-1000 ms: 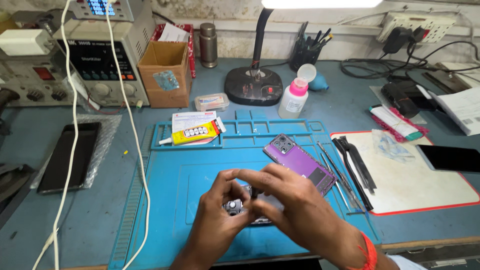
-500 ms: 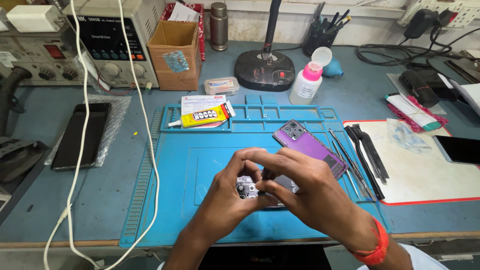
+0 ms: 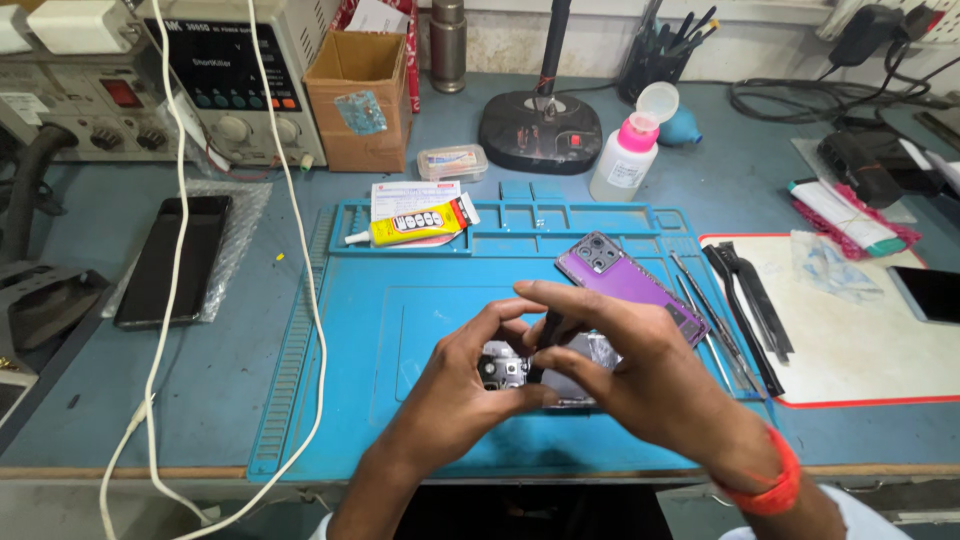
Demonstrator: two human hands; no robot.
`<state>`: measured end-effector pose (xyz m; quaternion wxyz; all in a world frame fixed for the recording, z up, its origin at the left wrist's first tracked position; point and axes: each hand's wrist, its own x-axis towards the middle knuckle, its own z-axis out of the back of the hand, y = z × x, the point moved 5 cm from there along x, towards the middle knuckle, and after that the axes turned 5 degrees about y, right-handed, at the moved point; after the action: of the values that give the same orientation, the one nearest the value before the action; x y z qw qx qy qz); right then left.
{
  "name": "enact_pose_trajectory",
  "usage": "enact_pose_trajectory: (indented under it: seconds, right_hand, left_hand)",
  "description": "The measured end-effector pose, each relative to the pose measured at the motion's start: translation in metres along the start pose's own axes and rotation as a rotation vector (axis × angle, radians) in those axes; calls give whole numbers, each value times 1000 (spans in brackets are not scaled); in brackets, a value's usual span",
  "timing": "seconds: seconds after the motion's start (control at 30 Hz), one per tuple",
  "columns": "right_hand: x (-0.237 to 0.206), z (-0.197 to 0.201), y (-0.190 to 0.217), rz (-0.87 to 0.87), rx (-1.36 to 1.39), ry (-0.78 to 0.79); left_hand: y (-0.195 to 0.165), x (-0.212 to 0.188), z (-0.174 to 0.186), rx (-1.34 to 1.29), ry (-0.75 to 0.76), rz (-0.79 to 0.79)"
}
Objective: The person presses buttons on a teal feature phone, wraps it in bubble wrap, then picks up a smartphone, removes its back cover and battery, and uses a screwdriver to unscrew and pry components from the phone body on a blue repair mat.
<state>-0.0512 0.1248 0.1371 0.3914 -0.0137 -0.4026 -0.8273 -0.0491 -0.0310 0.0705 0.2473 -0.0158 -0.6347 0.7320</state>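
Observation:
Low over the blue work mat (image 3: pixel 340 340), both hands hold an opened phone body (image 3: pixel 545 372) with bare metal and circuit parts showing. My left hand (image 3: pixel 460 385) grips its left end near the camera block. Over its right side lies my right hand (image 3: pixel 625 375), with finger and thumb pinching a thin dark tool down onto it. Most of the phone is hidden under the fingers. A purple phone back cover (image 3: pixel 630 285) lies on the mat just beyond my right hand.
A yellow glue tube (image 3: pixel 410 225) lies at the mat's far edge. Tweezers and black pry tools (image 3: pixel 745 300) sit to the right by a white pad (image 3: pixel 860 340). A dark phone (image 3: pixel 175 258) rests on plastic wrap at left. Power supply, cardboard box, lamp base and pink-capped bottle (image 3: pixel 628 150) stand behind.
The camera has tipped down and closer, so the bench items have slid up the frame. Both hands have stayed on the opened phone, with only small finger shifts.

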Motion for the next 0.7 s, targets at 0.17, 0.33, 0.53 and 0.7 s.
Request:
enact_pose_trajectory:
  seconds: [0.17,0.33,0.53,0.7]
  right_hand:
    - [-3,0,-2,-10,104,35]
    - [-3,1,4,26,-84,-34]
    - [-3,6,6,50,87,71]
    - [-3,0,5,22,-107,-58]
  left_hand:
    - [-3,-5,4,-10,22,-49]
    - [-2,-1,0,29,6,54]
    - [-8,-3,3,-54,64,-6]
    - [0,0,0,-32,25,130]
